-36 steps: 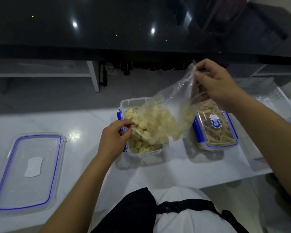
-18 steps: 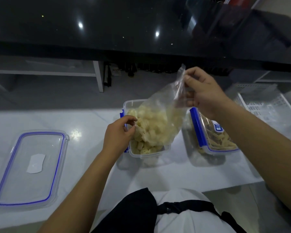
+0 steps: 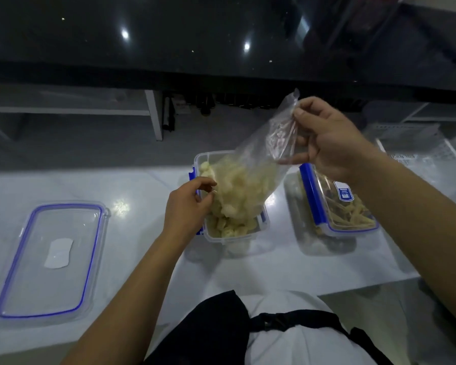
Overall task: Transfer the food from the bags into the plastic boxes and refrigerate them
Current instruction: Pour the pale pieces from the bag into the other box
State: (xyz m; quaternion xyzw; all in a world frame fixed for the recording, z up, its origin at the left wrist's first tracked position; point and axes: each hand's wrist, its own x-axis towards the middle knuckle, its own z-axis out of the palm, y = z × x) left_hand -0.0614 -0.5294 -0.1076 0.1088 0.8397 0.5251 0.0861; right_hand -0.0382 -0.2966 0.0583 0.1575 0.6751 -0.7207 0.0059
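A clear plastic bag [image 3: 258, 159] of pale yellow food chunks hangs tilted over an open plastic box [image 3: 213, 237] with blue clips. My right hand [image 3: 332, 143] pinches the bag's upper end and holds it up. My left hand [image 3: 187, 206] pinches the bag's lower mouth at the box's left rim. Pale chunks [image 3: 229, 227] lie in the box below the bag. To the right stands a second box [image 3: 340, 206], lidded, with strips of food inside. A loose clear lid [image 3: 50, 259] with a blue seal lies flat at the left.
Everything rests on a white glossy surface [image 3: 142, 185]. Its front edge runs just before my lap [image 3: 274, 333]. A white perforated basket [image 3: 421, 159] sits at the far right. A dark glossy counter [image 3: 195, 40] rises behind, with white frame legs [image 3: 154, 114] below it.
My right hand has raised the bag's upper end and shifted it left, so the bag hangs steeper over the open box. More chunks now lie low in the bag and box.
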